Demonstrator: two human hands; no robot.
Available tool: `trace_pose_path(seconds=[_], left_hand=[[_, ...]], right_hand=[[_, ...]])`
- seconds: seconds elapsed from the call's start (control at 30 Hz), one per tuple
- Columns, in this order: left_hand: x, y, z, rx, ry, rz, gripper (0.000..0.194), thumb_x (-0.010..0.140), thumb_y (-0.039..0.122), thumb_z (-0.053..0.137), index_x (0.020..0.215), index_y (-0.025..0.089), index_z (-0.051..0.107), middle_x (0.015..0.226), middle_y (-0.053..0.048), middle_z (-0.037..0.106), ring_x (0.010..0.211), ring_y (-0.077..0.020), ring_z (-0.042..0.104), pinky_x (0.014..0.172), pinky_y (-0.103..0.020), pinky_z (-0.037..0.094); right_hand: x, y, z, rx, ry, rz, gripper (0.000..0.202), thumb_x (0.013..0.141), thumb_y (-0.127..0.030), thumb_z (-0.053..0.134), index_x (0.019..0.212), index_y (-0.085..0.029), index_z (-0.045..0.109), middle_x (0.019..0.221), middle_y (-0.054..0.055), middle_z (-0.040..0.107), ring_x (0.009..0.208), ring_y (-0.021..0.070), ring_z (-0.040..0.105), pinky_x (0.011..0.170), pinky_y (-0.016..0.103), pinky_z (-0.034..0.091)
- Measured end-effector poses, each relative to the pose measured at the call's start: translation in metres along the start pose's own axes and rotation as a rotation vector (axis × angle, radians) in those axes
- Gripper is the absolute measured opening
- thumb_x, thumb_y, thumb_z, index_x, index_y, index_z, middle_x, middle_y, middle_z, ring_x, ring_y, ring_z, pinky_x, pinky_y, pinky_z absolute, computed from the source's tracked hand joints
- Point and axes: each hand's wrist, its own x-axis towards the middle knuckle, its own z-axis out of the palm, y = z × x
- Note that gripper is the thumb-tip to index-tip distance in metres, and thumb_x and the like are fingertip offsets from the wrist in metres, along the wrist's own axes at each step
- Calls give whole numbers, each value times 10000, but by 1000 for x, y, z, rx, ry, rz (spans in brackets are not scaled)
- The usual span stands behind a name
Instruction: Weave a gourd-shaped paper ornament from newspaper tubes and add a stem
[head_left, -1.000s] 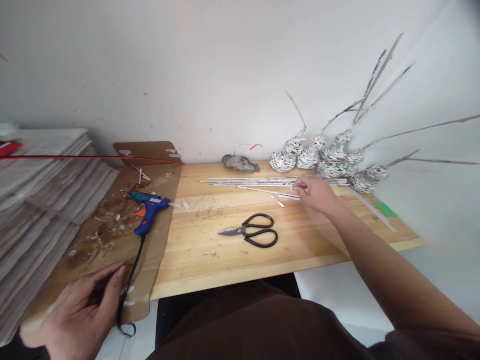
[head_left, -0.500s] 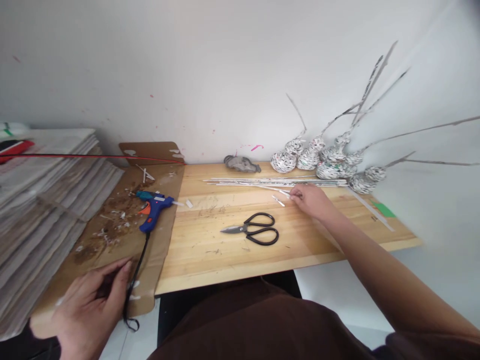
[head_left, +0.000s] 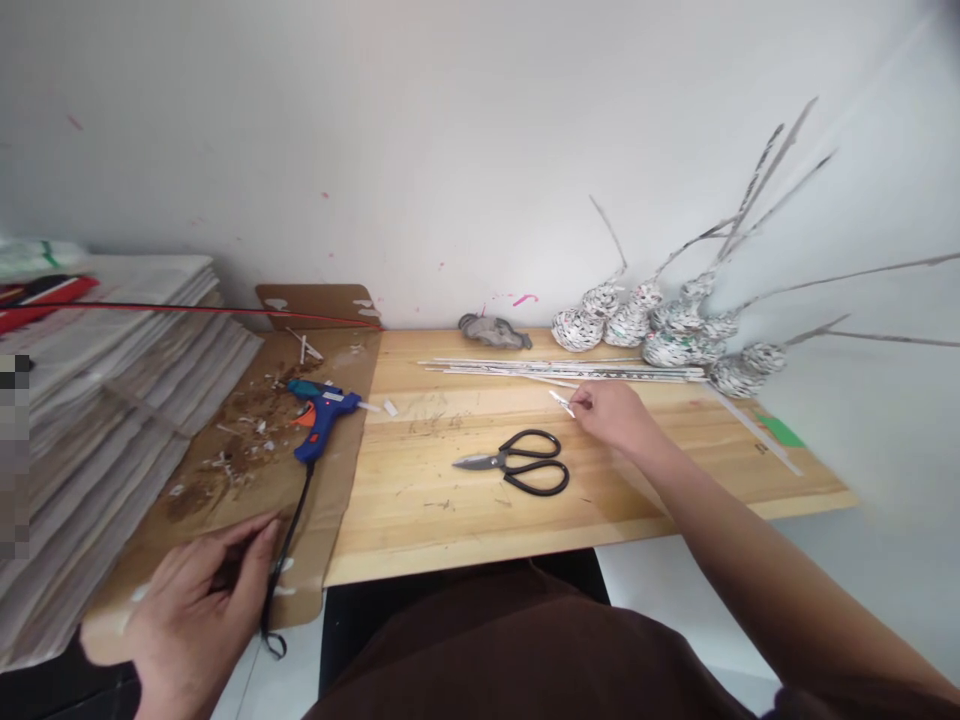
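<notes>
My right hand (head_left: 607,415) is closed in a pinch at the end of a short printed paper piece (head_left: 560,402). It is just in front of a bundle of thin rolled paper sticks (head_left: 510,369). Nearer me lie scissors (head_left: 517,462) with black looped handles, their blades pointing left. My left hand (head_left: 199,595) is over the cardboard, thumb and forefinger drawn together, with nothing visible between them. Beside its fingertips runs the black cord of a blue glue gun (head_left: 322,420), whose white nozzle end points right.
Newspaper stacks (head_left: 142,400) rise at the left. Stained cardboard (head_left: 247,460) carries paper scraps. Along the wall stand several woven paper gourd shapes (head_left: 577,328) with long stems sticking out, and a grey lump (head_left: 495,330). A green patch (head_left: 780,431) is at the right of the wooden table (head_left: 405,540).
My right hand has shifted from the paper sticks' ends to the short paper piece and now pinches it. The view has turned slightly left. My left hand keeps its pose.
</notes>
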Motion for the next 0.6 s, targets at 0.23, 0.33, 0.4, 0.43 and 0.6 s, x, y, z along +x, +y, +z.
trace_pose_path(seconds=[0.23,0.33,0.4,0.43,0.6], left_hand=[[0,-1,1,24,59,195,244,883,399,669,932,182,768,791,-47,753,717,-200,684,689,-301,504],[1,0,2,5,72,199,215,875,382,695,931,187,767,764,-33,739,689,-191,671,676,-302,501],[1,1,2,-6,78,199,195,870,371,708,930,194,763,755,-25,735,683,-188,666,672,-303,501],[0,1,1,-16,77,201,180,870,360,711,931,197,759,767,-25,740,695,-189,669,680,-306,503],[-1,5,0,-72,26,175,115,891,272,695,965,196,740,857,-37,759,754,-186,673,731,-318,506]], right_hand=[[-4,-8,-5,-68,-36,21,235,906,-291,538,826,-196,738,840,73,768,781,228,678,639,302,366],[-5,-12,-5,-101,-39,26,275,913,-395,555,843,-190,725,855,80,765,801,237,677,644,303,370],[-5,-14,-4,-122,-37,15,253,904,-389,565,847,-194,715,865,81,763,828,246,678,659,305,375],[-5,-16,-4,-130,-36,4,230,902,-359,559,844,-196,710,865,81,761,835,248,678,665,306,376],[1,-15,-2,-186,-59,-102,216,892,-267,504,788,-195,679,807,84,744,770,254,670,651,320,381]])
